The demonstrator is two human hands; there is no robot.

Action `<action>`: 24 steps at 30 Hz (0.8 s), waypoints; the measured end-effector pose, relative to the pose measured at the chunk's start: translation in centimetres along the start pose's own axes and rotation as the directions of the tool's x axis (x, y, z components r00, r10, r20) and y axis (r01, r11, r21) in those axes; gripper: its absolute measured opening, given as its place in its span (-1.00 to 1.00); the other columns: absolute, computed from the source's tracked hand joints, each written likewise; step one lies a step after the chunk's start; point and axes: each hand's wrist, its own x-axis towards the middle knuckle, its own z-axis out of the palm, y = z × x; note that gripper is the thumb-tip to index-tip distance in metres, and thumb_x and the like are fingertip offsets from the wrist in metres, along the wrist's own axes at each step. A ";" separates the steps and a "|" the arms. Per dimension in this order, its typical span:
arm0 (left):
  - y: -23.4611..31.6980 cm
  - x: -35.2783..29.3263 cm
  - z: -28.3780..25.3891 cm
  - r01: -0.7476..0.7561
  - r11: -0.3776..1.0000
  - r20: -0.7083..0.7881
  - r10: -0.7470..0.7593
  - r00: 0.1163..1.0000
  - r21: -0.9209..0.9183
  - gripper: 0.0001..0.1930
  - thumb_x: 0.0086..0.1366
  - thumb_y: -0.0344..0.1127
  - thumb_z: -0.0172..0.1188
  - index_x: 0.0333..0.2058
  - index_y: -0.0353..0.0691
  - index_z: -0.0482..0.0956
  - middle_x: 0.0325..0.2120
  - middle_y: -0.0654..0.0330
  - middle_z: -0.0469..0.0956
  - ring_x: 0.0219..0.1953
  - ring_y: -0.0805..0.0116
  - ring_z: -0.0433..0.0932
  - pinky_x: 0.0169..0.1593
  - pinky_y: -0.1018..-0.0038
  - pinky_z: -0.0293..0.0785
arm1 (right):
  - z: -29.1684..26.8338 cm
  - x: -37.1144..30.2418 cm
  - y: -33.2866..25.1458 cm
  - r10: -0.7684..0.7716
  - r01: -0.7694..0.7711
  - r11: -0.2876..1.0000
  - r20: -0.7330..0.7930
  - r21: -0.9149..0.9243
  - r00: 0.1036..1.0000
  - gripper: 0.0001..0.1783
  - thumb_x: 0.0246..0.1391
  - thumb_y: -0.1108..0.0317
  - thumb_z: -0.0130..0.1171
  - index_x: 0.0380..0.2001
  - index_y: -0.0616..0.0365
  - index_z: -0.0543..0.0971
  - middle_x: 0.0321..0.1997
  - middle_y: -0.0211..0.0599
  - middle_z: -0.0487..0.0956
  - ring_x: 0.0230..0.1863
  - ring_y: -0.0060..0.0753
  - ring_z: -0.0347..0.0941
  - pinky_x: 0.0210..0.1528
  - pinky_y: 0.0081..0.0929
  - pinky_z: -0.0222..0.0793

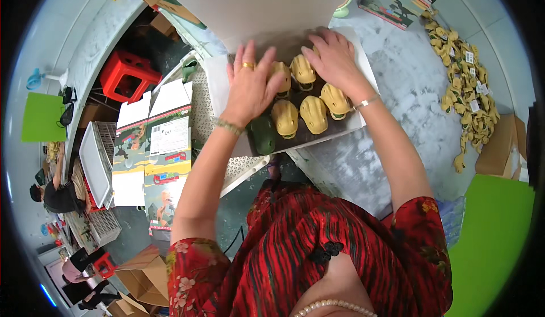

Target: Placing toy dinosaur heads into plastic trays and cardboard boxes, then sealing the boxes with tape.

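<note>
In front of me stands an open display box [369,61] with white flaps, its large pale lid [255,2] raised at the back. Inside sit several tan-yellow toy heads, perhaps dinosaur heads; one tan head [313,114] is in the front row. At the front left lies a dark green toy piece [261,134]. My left hand [250,81] is over the box's left part, fingers spread, beside the tan heads. Over the back right corner, my right hand [335,59] has its fingers stretched and partly covers a toy. Neither hand visibly grips anything.
A pile of tan toys with white tags [462,90] lies on the right of the table. Printed cardboard sleeves [167,158] stand at left, beside a white perforated crate [250,172]. A red stool [130,76] is farther left. Other people [57,195] work at far left.
</note>
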 end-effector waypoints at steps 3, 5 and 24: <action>2.0 -1.7 -2.6 -0.189 0.975 0.252 0.155 0.955 0.117 -0.43 0.08 0.04 -0.10 0.04 -0.10 0.14 0.09 -0.04 -0.04 0.14 -0.08 -0.15 0.08 0.02 -0.15 | -2.0 -2.0 -2.2 -0.093 0.093 0.996 0.013 -0.004 0.996 -0.54 -0.05 -0.02 -0.16 -0.13 -0.02 0.35 -0.01 -0.19 0.24 0.06 -0.07 0.04 0.00 -0.14 -0.07; 1.6 -2.9 -1.3 -0.205 0.956 0.306 0.135 0.943 0.212 -0.39 0.08 0.12 -0.15 0.05 -0.07 0.12 0.10 -0.01 -0.08 0.15 -0.04 -0.18 0.05 -0.07 -0.19 | -2.6 -3.0 -2.9 -0.123 0.127 0.991 0.098 -0.037 0.988 -0.49 -0.05 -0.05 -0.16 -0.05 -0.06 0.29 0.06 -0.19 0.18 0.11 -0.05 -0.04 0.03 -0.10 -0.12; -1.2 -3.9 -4.8 0.092 0.994 -0.248 -0.076 0.966 0.052 -0.34 -0.10 -0.13 0.18 -0.02 -0.26 0.18 -0.01 -0.11 0.11 0.07 -0.01 0.04 0.08 0.19 -0.04 | -4.8 -6.7 2.5 0.345 -0.304 0.932 -0.230 0.198 0.910 -0.46 -0.12 0.21 0.03 -0.05 0.21 0.25 0.05 -0.11 0.20 0.08 -0.18 0.08 0.06 -0.35 0.02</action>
